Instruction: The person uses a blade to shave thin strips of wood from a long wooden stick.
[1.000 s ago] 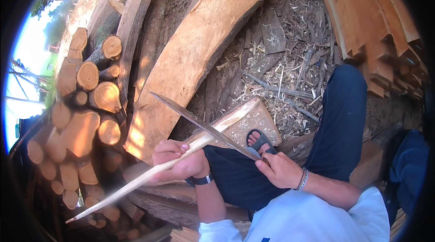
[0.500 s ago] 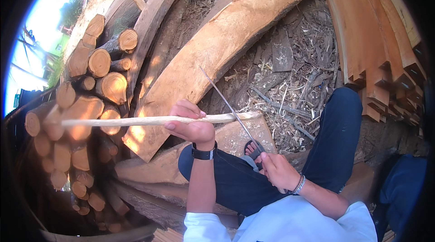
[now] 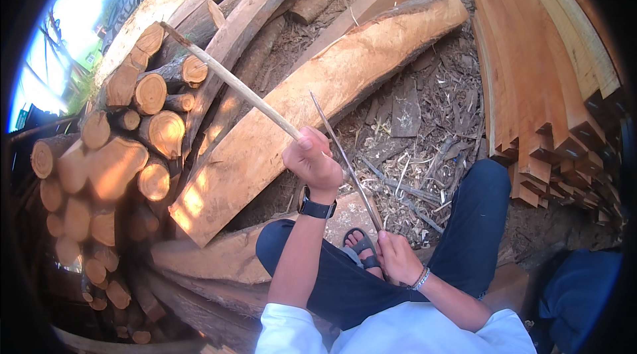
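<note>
My left hand [image 3: 313, 161] is closed round a pale, peeled wooden stick [image 3: 245, 92]. The stick slants to the far left from my fist and ends in a darker tip. Lower and to the right, my right hand [image 3: 398, 258] grips a long, thin-bladed knife [image 3: 344, 158], its handle mostly hidden in the fingers. The blade points up and away, passing close to the right side of my left fist; whether they touch I cannot tell. Beneath the blade, near my sandalled foot [image 3: 363, 248], lies a sawn wooden slab [image 3: 219, 258], partly hidden by my leg.
A large curved slab [image 3: 332, 82] lies ahead across the ground. Cut logs [image 3: 106, 168] are piled at the left, and stacked reddish boards [image 3: 537, 75] stand at the right. Shavings and bark scraps [image 3: 424, 148] cover the ground between. My bent knee [image 3: 488, 185] rises at the right.
The stick has swung from level to slanting up and away to the left, and its near end has come off the slab. My left hand has risen and turned; the knife stays in my right hand.
</note>
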`<state>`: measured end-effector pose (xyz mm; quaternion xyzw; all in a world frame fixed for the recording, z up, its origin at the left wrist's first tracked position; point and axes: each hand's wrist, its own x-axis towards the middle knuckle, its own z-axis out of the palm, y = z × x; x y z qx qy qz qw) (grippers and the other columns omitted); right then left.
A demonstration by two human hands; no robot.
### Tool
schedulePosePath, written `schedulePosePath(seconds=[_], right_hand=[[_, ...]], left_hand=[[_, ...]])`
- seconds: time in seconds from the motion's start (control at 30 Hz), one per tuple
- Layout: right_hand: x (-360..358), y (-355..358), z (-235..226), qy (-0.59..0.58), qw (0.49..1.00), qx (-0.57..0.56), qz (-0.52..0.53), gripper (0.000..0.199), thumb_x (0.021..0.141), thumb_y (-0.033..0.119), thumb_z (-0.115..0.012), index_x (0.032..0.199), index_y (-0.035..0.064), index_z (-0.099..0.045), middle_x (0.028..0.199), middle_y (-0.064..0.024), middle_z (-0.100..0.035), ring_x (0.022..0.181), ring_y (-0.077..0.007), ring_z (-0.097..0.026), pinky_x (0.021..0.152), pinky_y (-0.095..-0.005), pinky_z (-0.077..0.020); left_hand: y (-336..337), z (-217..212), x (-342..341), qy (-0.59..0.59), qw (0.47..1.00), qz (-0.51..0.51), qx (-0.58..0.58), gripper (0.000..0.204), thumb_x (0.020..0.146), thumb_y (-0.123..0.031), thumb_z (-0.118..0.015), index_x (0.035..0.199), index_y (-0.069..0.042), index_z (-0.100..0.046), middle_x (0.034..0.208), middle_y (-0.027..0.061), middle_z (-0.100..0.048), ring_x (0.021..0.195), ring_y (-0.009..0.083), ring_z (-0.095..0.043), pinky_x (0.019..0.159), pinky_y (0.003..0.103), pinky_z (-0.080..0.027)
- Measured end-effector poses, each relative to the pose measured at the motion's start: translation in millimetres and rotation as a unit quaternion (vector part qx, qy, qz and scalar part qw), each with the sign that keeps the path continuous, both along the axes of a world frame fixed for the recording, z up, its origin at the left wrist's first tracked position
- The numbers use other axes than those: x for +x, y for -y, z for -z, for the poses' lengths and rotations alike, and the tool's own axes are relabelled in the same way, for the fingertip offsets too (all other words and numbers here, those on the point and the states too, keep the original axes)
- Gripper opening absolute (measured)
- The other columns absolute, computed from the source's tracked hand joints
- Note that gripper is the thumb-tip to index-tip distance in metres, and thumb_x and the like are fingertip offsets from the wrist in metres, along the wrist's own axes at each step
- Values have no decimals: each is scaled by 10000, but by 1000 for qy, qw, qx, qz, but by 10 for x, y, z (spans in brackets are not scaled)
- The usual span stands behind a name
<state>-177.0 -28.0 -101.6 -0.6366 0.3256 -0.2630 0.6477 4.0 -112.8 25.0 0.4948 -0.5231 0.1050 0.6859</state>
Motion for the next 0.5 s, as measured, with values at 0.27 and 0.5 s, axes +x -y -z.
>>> schedulePosePath(seconds=[0.27, 0.5], right_hand=[[6, -3, -101, 9, 987, 156, -45, 570, 1009, 433, -266, 718, -5, -487, 509, -43, -467, 431, -139, -486, 418, -285, -404], [5, -67, -102, -55, 981, 161, -96, 545, 1008, 362, -314, 784, -68, -564, 574, -113, -575, 544, -230, -593, 574, -343, -471]], left_hand=[[12, -11, 81, -47, 999, 5, -24, 657, 979, -497, -341, 492, -55, -339, 438, 36, -371, 405, 109, -379, 416, 259, -237], [-334, -36, 268, -45, 996, -64, -54, 618, 992, -512, -229, 540, -101, -321, 444, 37, -326, 367, 114, -315, 354, 226, -234]])
